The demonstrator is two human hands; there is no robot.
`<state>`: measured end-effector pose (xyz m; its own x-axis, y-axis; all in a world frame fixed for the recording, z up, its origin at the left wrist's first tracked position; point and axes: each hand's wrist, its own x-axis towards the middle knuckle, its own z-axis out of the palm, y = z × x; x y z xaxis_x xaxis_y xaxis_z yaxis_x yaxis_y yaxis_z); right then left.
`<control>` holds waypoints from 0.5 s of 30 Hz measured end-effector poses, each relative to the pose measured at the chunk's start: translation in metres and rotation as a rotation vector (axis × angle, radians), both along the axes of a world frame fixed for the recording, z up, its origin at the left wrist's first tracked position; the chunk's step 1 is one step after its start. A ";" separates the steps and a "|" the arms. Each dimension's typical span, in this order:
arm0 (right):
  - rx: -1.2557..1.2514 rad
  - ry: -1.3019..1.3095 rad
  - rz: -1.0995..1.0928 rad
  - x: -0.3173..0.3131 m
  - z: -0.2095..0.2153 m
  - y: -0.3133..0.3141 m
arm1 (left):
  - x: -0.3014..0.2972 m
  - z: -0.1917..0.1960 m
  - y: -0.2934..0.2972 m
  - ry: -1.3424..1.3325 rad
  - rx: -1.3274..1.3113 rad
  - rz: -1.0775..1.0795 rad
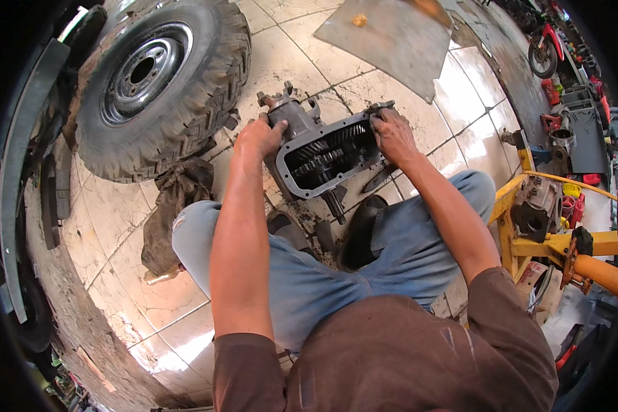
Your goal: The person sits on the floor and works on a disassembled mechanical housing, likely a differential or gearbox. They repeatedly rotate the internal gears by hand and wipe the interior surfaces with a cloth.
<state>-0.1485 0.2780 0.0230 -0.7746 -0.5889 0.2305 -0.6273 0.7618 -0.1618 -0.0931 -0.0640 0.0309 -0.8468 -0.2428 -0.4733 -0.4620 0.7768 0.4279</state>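
Note:
A grey metal gearbox casing (296, 118) rests on the tiled floor just beyond my feet, its open face turned up toward me. Inside it are several dark toothed gears (323, 163), and a splined shaft (334, 204) sticks out at the near side. My left hand (259, 137) is closed around the casing's left end, beside the round neck, its thumb on top. At the opposite end my right hand (393, 136) grips the casing's edge near a flange, fingers bent over it. The undersides of both hands are hidden.
A large knobby tyre (216, 103) on a black rim lies at upper left, with a dark rag (175, 206) below it. A metal sheet (398, 48) lies on the floor ahead. On the right stands a yellow frame (508, 240) near a metal housing (533, 206).

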 end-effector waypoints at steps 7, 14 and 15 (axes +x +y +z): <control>-0.159 -0.046 -0.181 0.012 -0.002 0.014 | 0.004 -0.001 0.003 0.049 0.001 0.003; -0.055 0.022 -0.166 0.026 -0.009 0.003 | 0.004 0.000 0.005 0.037 -0.026 0.006; -0.078 0.029 -0.149 0.022 -0.009 -0.002 | 0.003 0.000 0.005 0.039 -0.031 -0.002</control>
